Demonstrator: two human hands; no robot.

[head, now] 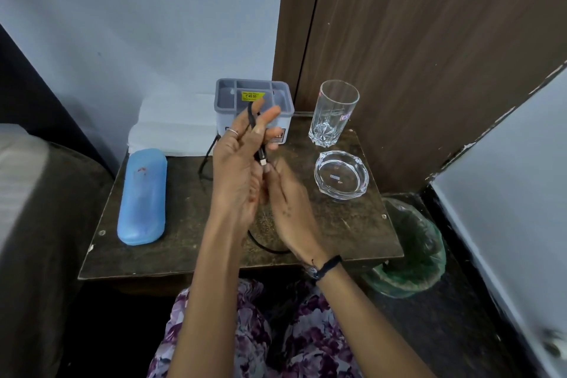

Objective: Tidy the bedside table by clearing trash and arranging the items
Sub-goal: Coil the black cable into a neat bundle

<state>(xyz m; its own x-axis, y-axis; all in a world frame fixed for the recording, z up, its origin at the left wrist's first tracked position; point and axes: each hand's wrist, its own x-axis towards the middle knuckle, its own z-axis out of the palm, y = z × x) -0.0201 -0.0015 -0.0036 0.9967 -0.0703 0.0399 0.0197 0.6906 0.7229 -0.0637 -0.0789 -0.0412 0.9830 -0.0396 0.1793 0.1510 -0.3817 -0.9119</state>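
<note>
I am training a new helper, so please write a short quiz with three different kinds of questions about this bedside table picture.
1. True or false: the drinking glass lies on its side.
2. Which thing stands nearest the blue case? A) ashtray B) grey organizer C) bin
3. Fill in: both hands, left hand and right hand, hold a black ____.

Key: 1 false, it stands upright. 2 B. 3 cable.
</note>
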